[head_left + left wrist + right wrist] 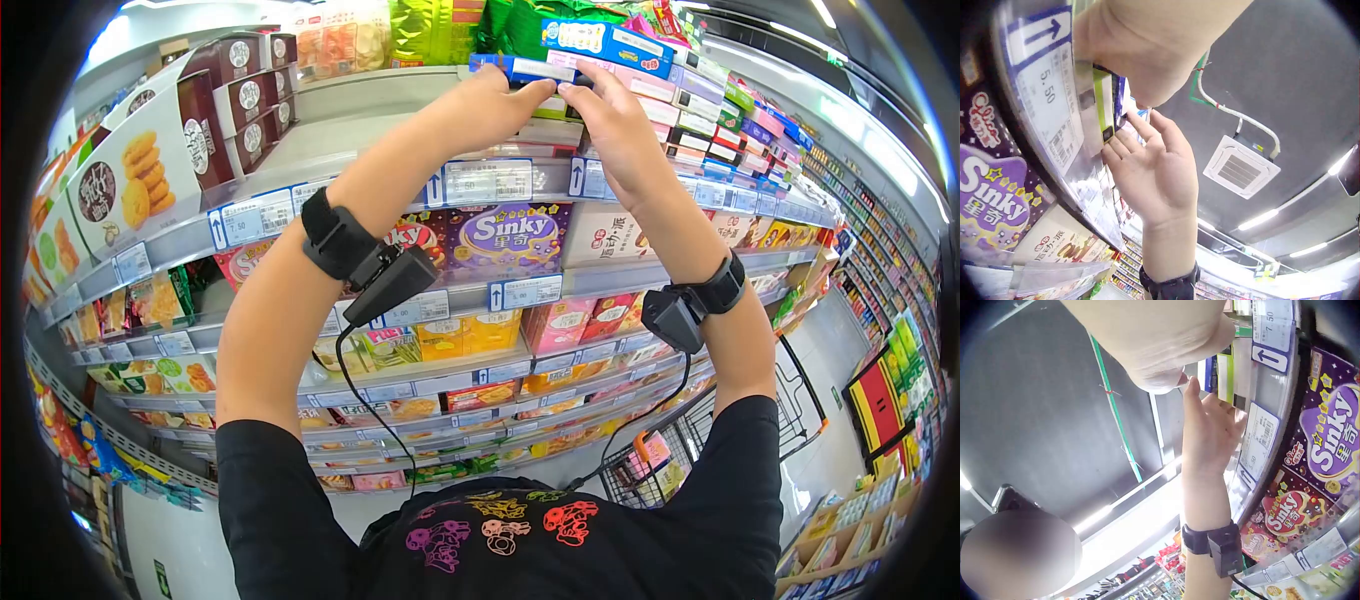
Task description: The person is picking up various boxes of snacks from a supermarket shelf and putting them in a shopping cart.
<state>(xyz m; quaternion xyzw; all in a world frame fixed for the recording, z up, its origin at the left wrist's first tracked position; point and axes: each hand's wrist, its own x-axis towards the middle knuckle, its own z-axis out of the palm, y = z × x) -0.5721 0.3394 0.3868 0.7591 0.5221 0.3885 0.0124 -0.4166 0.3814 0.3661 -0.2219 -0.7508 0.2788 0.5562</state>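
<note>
A flat blue box (540, 70) lies level on top of a short stack at the top shelf, between my two hands. My left hand (497, 108) grips its left end, with the thumb along the front edge. At the other end my right hand (612, 118) holds it between thumb and fingers. Right under it is a green-edged box (1105, 103), seen edge-on in the left wrist view beside my right hand's fingertips. In the right wrist view my left hand (1210, 434) reaches up to the same stack. The far sides of the boxes are hidden.
A price-label rail (487, 182) runs along the shelf front below my hands. Cookie boxes (125, 185) stand to the left, and stacked flat boxes (690, 120) to the right. Purple Sinky boxes (505, 240) fill the shelf below. A wire cart (690, 445) stands low at right.
</note>
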